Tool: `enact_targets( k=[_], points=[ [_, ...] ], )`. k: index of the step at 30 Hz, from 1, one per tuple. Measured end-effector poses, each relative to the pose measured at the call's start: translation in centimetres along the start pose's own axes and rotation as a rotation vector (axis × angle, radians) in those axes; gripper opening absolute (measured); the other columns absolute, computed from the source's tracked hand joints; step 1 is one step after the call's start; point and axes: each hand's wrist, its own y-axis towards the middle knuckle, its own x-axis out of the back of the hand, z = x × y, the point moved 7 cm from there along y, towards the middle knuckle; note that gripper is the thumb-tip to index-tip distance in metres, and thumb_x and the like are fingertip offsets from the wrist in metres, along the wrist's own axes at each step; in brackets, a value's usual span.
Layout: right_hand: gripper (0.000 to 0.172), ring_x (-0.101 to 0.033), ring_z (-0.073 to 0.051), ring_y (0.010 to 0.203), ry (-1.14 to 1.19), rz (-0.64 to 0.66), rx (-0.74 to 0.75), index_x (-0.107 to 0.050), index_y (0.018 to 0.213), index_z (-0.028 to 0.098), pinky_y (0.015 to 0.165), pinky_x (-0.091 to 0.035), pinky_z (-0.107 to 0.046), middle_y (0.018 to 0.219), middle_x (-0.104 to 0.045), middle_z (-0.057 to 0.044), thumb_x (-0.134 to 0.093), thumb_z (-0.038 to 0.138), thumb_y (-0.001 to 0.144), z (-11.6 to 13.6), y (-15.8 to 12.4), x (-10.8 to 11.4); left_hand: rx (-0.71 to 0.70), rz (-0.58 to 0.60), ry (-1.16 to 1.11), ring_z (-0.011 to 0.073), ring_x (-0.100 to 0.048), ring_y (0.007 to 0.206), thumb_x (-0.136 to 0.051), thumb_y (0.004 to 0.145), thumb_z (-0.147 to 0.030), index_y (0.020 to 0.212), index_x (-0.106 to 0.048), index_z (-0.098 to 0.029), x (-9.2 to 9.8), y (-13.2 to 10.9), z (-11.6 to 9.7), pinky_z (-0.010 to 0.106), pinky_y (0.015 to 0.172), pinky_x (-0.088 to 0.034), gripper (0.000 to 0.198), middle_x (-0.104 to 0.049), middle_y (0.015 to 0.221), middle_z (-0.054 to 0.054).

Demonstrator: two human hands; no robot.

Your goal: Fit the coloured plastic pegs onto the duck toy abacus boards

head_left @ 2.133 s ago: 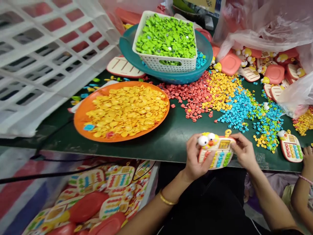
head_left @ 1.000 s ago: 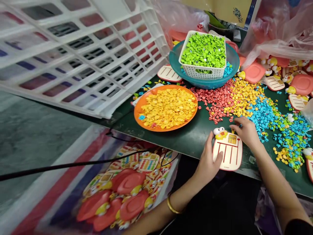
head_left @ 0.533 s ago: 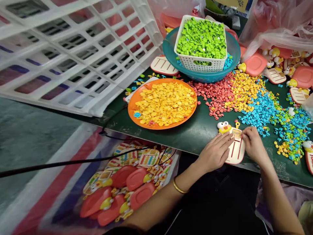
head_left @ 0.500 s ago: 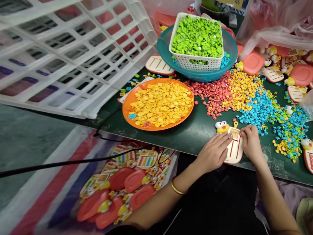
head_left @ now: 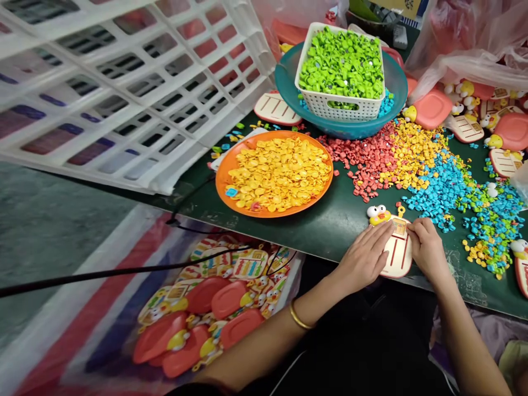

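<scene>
A cream toy calculator shell (head_left: 396, 254) with a yellow duck head and empty key slots lies at the front edge of the dark green table (head_left: 322, 225). My left hand (head_left: 365, 257) rests flat on its left half, fingers stretched over the slots. My right hand (head_left: 427, 249) touches its right edge, fingers curled by the small screen. Loose keys lie just beyond in piles: red (head_left: 363, 159), yellow (head_left: 412, 151), blue (head_left: 443, 187).
An orange plate (head_left: 225, 170) of yellow pieces sits left of the toy. A white basket (head_left: 342, 110) of green pieces stands in a teal bowl (head_left: 289, 88). A white crate (head_left: 124, 82) leans at left. Finished toys (head_left: 214, 297) fill a box below the table; more shells lie at right.
Two seconds ago both hands held a filled calculator. Now an empty shell lies on the table under them. Over the last half second the hands barely shifted.
</scene>
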Motion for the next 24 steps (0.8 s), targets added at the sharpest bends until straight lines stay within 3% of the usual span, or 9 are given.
enact_targets(
  k=[4, 7, 11, 13, 15, 18, 21, 24],
  points=[
    [0.024, -0.062, -0.021, 0.094, 0.052, 0.053, 0.104, -0.067, 0.100, 0.022, 0.084, -0.054, -0.035, 0.098, -0.062, -0.009, -0.044, 0.017, 0.095, 1.7, -1.0, -0.9, 0.014, 0.007, -0.008, 0.0253, -0.033, 0.148, -0.037, 0.102, -0.027, 0.158, -0.013, -0.016, -0.3, -0.1, 0.1, 0.048, 0.122, -0.029, 0.061, -0.036, 0.158, 0.015],
    [0.031, -0.063, -0.020, 0.098, 0.112, 0.068, 0.195, -0.070, 0.103, 0.023, 0.087, -0.054, -0.034, 0.102, -0.066, -0.009, -0.042, 0.015, 0.094, 2.8, 0.3, -1.7, 0.014, 0.016, -0.013, 0.0262, -0.030, 0.149, -0.037, 0.103, -0.028, 0.159, -0.006, -0.016, -0.4, -0.2, 0.3, 0.049, 0.121, -0.030, 0.065, -0.031, 0.160, 0.017],
    [0.022, -0.064, -0.021, 0.084, -0.012, -0.083, -0.028, -0.073, 0.092, 0.020, 0.078, -0.052, -0.034, 0.090, -0.070, -0.009, -0.051, 0.026, 0.092, 0.6, 5.9, -0.9, 0.009, 0.035, -0.019, 0.0284, -0.026, 0.151, -0.037, 0.102, -0.027, 0.159, -0.008, -0.015, -0.4, 0.1, 0.3, 0.051, 0.122, -0.029, 0.065, -0.025, 0.162, 0.018],
    [0.017, -0.063, -0.022, 0.076, -0.159, -0.015, -0.149, -0.073, 0.082, 0.019, 0.073, -0.049, -0.035, 0.080, -0.070, -0.009, -0.060, 0.028, 0.087, -0.5, 8.5, -1.1, -0.007, 0.043, -0.019, 0.0280, -0.028, 0.150, -0.037, 0.101, -0.025, 0.157, -0.018, -0.015, -0.4, 0.2, 0.2, 0.051, 0.122, -0.029, 0.060, -0.029, 0.161, 0.017],
    [0.015, -0.064, -0.022, 0.073, -0.229, 0.116, -0.170, -0.073, 0.074, 0.019, 0.072, -0.047, -0.034, 0.077, -0.071, -0.009, -0.062, 0.022, 0.083, -0.8, 9.7, -1.5, -0.016, 0.022, -0.023, 0.0277, -0.032, 0.148, -0.038, 0.100, -0.024, 0.154, -0.029, -0.014, -0.3, 0.2, 0.1, 0.051, 0.121, -0.030, 0.055, -0.035, 0.158, 0.017],
    [0.015, -0.065, -0.021, 0.077, -0.088, 0.087, -0.138, -0.074, 0.077, 0.021, 0.074, -0.047, -0.033, 0.083, -0.073, -0.007, -0.061, 0.022, 0.083, -0.7, 8.5, -0.3, -0.013, -0.068, -0.048, 0.0264, -0.042, 0.142, -0.041, 0.099, -0.022, 0.147, -0.040, -0.014, 0.1, -0.1, 0.1, 0.051, 0.118, -0.036, 0.049, -0.047, 0.150, 0.017],
    [0.020, -0.065, -0.021, 0.077, 0.150, 0.009, -0.192, -0.074, 0.084, 0.021, 0.072, -0.050, -0.033, 0.086, -0.073, -0.005, -0.060, 0.034, 0.086, -1.6, 4.8, 1.1, -0.012, -0.141, -0.057, 0.0252, -0.052, 0.133, -0.043, 0.098, -0.020, 0.142, -0.046, -0.016, 0.3, -0.3, 0.0, 0.050, 0.113, -0.043, 0.044, -0.057, 0.139, 0.015],
    [0.023, -0.063, -0.021, 0.079, 0.139, -0.091, -0.228, -0.075, 0.084, 0.021, 0.072, -0.052, -0.034, 0.086, -0.068, -0.007, -0.059, 0.036, 0.088, -2.5, 1.4, 1.6, 0.048, -0.174, -0.030, 0.0279, -0.054, 0.126, -0.051, 0.094, -0.025, 0.134, -0.050, -0.016, 0.4, -0.2, 0.2, 0.051, 0.108, -0.046, 0.041, -0.058, 0.132, 0.015]
  ],
)
